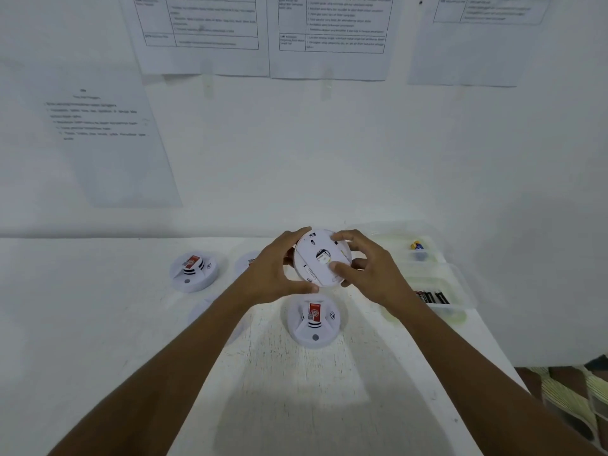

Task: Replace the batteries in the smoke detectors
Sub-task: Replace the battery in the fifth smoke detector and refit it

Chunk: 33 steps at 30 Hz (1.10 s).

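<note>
I hold a round white smoke detector point(320, 258) above the table, its back plate turned toward me. My left hand point(279, 268) grips its left rim, thumb under the lower edge. My right hand point(365, 264) grips the right rim, thumb pressed on the back plate. A second detector point(314, 320) with a red label lies face up just below it. A third detector point(194, 271) lies at the left, and a fourth detector point(243, 261) peeks out behind my left wrist. Dark batteries point(432, 297) lie in a clear tray point(457, 284) at the right.
A second clear tray point(427, 240) behind the first holds a yellow and blue battery point(417, 246). The white table point(98, 324) meets a white wall hung with printed sheets point(204, 34). The table's right edge drops to a patterned floor point(566, 396).
</note>
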### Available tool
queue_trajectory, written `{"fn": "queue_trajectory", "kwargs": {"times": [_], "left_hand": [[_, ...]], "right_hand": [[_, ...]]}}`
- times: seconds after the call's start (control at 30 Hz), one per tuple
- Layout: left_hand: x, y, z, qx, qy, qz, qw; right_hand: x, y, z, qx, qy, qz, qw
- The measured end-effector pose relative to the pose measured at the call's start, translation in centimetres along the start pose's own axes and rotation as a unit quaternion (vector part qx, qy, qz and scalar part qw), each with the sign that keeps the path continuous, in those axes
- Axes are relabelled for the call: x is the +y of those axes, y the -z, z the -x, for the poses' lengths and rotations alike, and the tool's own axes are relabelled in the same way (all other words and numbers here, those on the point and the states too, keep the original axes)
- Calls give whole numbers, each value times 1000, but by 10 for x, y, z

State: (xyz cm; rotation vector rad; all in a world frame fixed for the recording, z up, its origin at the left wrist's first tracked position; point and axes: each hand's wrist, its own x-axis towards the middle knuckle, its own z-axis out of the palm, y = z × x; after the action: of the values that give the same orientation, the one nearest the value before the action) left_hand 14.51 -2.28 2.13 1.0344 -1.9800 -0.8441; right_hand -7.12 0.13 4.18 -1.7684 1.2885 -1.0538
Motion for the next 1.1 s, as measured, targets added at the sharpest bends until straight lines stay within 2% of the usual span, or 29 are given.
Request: {"fn": "queue_trajectory", "kwargs": {"times": [0.1,0.27,0.57,0.9,1.1], "left_hand": [[0,0,3,-5,6,1,1000],[2,5,-1,-13,-4,-6,1000],[8,10,1,-23,8,5,1000],[6,14,7,-35,3,4,999],[1,14,7,-30,13,0,999]], "right_hand": [[-1,0,1,-21,-33,-63,997],[0,1,4,-28,-20,-54,998],[-3,-17,-5,29,60,129,989],[-13,-19,-1,-12,116,183,976],[-2,-19,-6,-22,118,221,968]]}}
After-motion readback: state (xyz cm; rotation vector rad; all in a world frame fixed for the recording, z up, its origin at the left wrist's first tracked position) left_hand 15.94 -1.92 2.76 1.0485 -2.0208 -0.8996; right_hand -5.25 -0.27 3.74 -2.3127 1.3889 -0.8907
